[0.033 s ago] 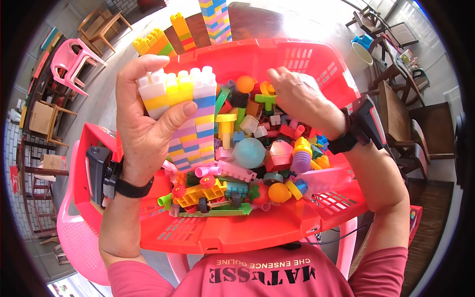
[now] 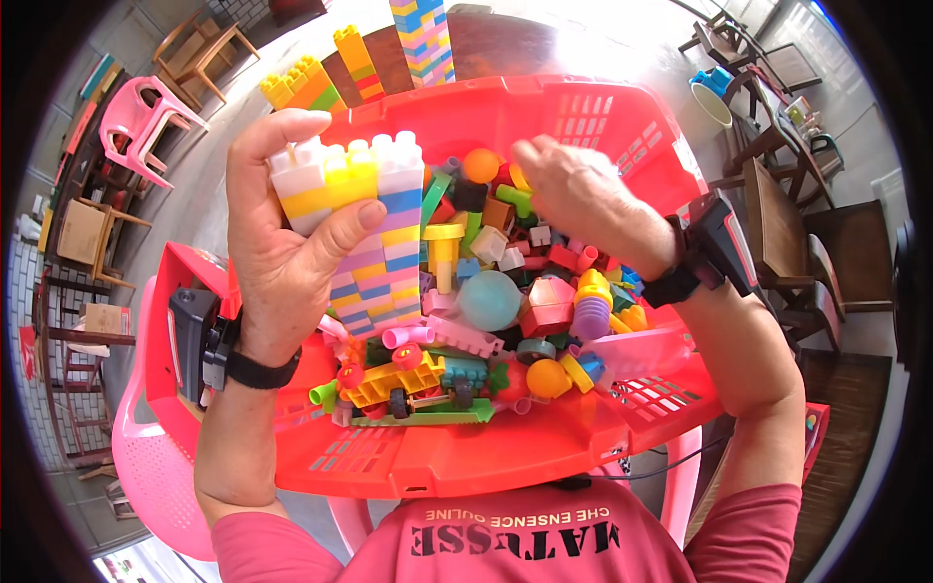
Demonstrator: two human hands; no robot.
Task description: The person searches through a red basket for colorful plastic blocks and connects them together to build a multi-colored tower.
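My left hand (image 2: 282, 262) grips a tall stack of building blocks (image 2: 364, 228), white and yellow on top, with blue, pink and yellow rows below, held upright over a red plastic basket (image 2: 486, 457). The basket is full of loose toy pieces: a teal ball (image 2: 489, 299), an orange ball (image 2: 480, 165), a yellow toy car (image 2: 398, 381) and several coloured bricks. My right hand (image 2: 583, 199) reaches into the far side of the pile with its fingers curled down among the bricks. Whether it holds one is hidden. Both wrists wear black strapped devices.
Behind the basket stand a multicoloured block tower (image 2: 423, 39) and a shorter yellow and orange one (image 2: 296, 85). A pink plastic chair (image 2: 146, 121) is at the far left. Dark wooden chairs (image 2: 777, 223) and a blue tub (image 2: 714, 92) are at the right.
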